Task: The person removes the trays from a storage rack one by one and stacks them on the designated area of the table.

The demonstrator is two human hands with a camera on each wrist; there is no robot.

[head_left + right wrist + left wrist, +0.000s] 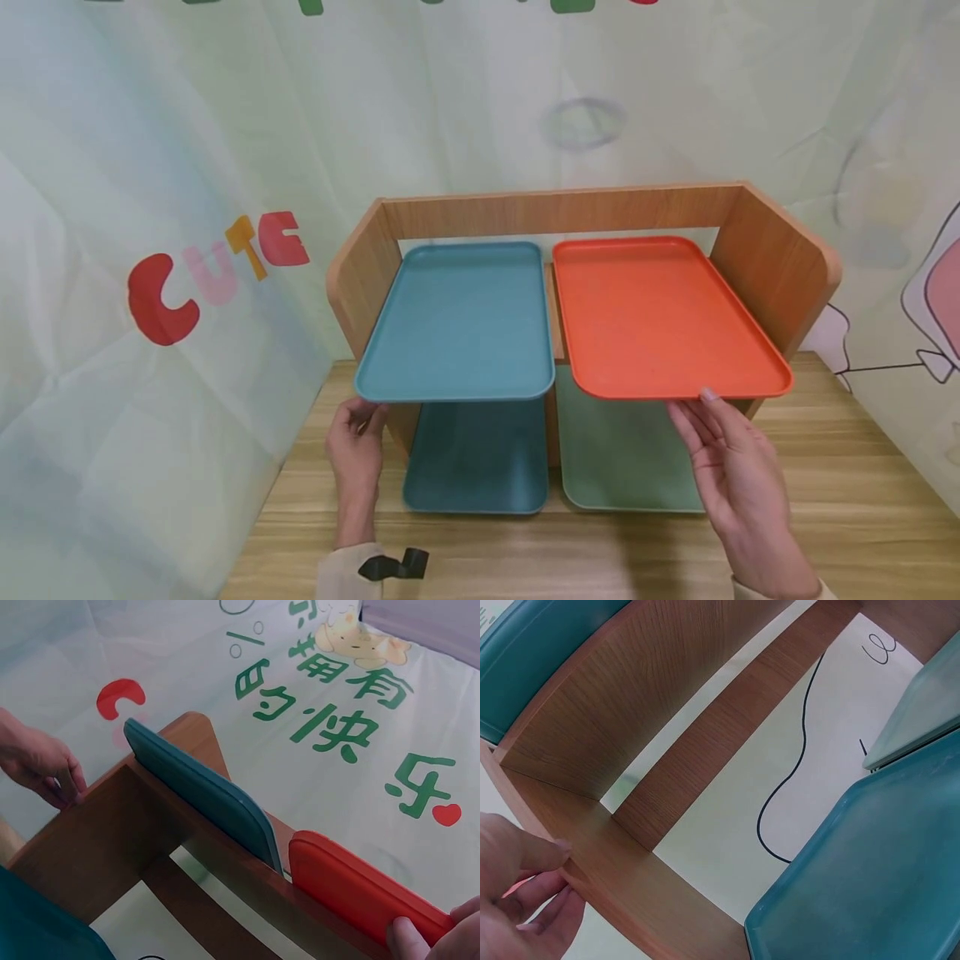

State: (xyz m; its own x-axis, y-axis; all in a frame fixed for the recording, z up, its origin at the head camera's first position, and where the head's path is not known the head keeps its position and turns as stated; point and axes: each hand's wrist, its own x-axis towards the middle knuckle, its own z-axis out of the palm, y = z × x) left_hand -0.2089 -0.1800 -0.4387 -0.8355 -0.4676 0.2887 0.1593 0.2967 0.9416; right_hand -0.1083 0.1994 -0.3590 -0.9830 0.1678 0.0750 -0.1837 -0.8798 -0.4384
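A two-level wooden shelf (562,215) holds trays on its levels. On top lie a blue tray (461,321) at left and an orange-red tray (667,317) at right. My right hand (742,492) pinches the front rim of the orange-red tray, thumb above and fingers beneath. With thumb and fingers on either side, my left hand (521,889) grips the front edge of the wooden left side panel (592,847), below the blue tray. Down in the lower level are a darker blue tray (476,458) and a green tray (630,454).
The shelf stands on a wood-grain table (570,558). Behind and at both sides hangs a pale printed cloth (487,100) with coloured letters. A black strap (393,565) sits at the left sleeve.
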